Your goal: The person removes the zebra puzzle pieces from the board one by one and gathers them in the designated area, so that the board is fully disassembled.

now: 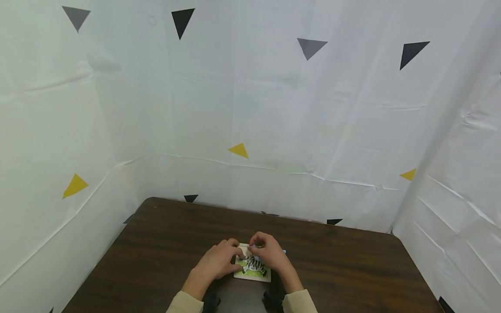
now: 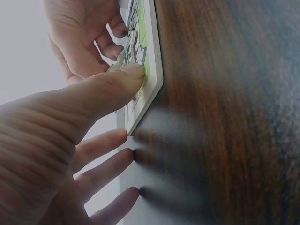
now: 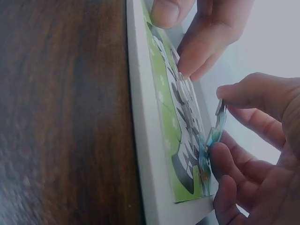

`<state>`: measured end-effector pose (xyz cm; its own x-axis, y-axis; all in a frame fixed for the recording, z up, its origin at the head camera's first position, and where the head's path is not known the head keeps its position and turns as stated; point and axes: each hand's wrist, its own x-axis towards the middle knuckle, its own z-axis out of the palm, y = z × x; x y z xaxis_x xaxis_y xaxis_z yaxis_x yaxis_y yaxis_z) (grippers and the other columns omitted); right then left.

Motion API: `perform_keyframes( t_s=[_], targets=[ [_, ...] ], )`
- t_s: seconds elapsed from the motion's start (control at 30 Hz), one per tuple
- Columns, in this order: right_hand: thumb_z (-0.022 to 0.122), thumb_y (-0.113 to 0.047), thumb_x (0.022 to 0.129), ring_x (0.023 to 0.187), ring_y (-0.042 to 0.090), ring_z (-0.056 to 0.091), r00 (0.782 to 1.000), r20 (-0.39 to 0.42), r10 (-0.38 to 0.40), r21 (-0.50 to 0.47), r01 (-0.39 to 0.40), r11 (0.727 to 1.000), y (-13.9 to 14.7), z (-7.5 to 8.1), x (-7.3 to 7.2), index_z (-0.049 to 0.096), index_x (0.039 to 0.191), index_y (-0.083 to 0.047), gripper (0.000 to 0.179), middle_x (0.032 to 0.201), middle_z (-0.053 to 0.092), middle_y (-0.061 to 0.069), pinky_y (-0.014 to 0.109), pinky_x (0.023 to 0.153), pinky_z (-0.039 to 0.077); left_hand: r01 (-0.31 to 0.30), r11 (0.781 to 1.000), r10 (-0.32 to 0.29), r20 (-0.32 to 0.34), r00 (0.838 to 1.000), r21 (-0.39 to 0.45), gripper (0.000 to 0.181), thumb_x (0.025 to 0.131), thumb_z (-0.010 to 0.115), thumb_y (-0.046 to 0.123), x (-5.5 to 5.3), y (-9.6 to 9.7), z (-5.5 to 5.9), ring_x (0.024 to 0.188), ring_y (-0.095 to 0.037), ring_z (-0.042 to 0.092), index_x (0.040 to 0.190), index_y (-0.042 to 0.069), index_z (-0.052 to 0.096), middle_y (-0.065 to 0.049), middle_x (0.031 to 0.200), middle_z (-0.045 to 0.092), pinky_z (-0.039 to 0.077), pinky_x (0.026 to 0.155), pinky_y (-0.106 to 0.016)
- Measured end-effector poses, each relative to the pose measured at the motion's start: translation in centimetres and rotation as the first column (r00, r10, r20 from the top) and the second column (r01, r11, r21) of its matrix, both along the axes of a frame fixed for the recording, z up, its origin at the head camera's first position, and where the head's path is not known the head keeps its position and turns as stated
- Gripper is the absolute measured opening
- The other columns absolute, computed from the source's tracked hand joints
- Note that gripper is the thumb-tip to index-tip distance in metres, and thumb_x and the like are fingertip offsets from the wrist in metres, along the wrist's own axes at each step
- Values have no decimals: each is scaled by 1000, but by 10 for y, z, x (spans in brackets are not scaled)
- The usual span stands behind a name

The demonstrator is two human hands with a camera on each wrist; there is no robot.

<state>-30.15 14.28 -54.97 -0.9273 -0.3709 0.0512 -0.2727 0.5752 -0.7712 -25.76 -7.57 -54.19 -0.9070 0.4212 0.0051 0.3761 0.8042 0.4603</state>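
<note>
A zebra jigsaw puzzle in a pale tray (image 1: 252,276) lies on the table between both hands. My left hand (image 1: 219,261) rests on its left side: in the left wrist view, the thumb (image 2: 133,72) presses on the picture, while the other fingers reach past the edge with fairly straight tips. Over the puzzle's far right side, my right hand (image 1: 270,253) pinches a small bluish puzzle piece (image 3: 216,131) between thumb and fingers. That piece stands tilted, close above the picture. Part of the zebra picture is hidden under the hands.
The dark wooden table (image 1: 344,269) extends to either side. A bit of blue (image 1: 284,251) shows just right of my right hand. White sheeting (image 1: 274,108) with triangles hangs behind the table. A grey surface (image 1: 240,298) lies between my forearms.
</note>
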Motion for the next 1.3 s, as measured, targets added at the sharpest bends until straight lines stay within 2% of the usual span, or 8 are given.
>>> perform_keyframes(
  t_s=[0.07,0.27,0.43,0.6,0.87,1.0,1.13,1.3],
  targets=[
    [74,-20,102,110,28,67,1000,6,0,-8,0,1000,0,0,1,70,108,-11,12,118,72,10,52,90,58,-1,1000,1,-5,1000,1,22,94,85,38,0,0,0,137,-37,58,114,30,82,-7,148,62,47,112,-68],
    [75,-22,103,89,20,62,999,17,-31,-58,32,998,2,4,1,58,140,-1,46,107,66,11,36,76,52,2,1000,-2,-14,1000,-4,23,94,85,38,1,0,1,135,-36,59,115,28,82,-6,147,62,49,110,-65],
    [75,-23,103,87,19,64,999,1,-42,-93,42,995,6,5,0,61,141,2,48,108,69,12,31,72,52,5,1000,-5,-17,1000,-9,22,94,85,37,-6,0,0,134,-34,59,114,29,81,-6,146,62,50,110,-65],
    [75,-22,103,85,19,63,998,16,-61,-155,62,986,10,5,0,55,146,1,53,108,72,13,30,72,52,7,1000,-7,-7,1000,-15,20,94,85,37,-10,-1,-4,133,-35,59,111,30,79,-6,147,62,50,109,-66],
    [75,-20,103,94,19,68,991,61,-116,-294,128,947,16,13,-2,59,142,-1,46,115,77,15,33,81,54,13,1000,-13,-36,999,-19,20,94,85,38,-18,-2,-6,132,-34,60,112,30,78,-5,146,62,51,109,-64],
    [76,-20,102,98,18,68,988,61,-143,-309,155,938,20,15,-1,61,140,-2,45,115,78,14,34,87,54,12,1000,-13,-24,1000,-17,20,94,85,37,-19,-2,-6,133,-35,59,112,29,79,-5,146,62,50,110,-65],
    [78,-22,101,100,17,69,980,66,-188,-313,199,928,27,20,1,57,147,-6,52,116,79,10,35,91,53,11,1000,-11,-13,1000,-7,20,95,85,37,-18,-2,-7,135,-36,58,112,30,78,-6,147,61,49,112,-66],
    [78,-22,101,101,18,68,969,69,-239,-289,249,924,44,23,4,51,153,-8,60,117,78,9,36,89,53,6,1000,-6,-15,1000,6,21,95,85,35,-16,-3,-6,134,-36,58,113,28,78,-7,147,61,49,111,-66]
  ],
)
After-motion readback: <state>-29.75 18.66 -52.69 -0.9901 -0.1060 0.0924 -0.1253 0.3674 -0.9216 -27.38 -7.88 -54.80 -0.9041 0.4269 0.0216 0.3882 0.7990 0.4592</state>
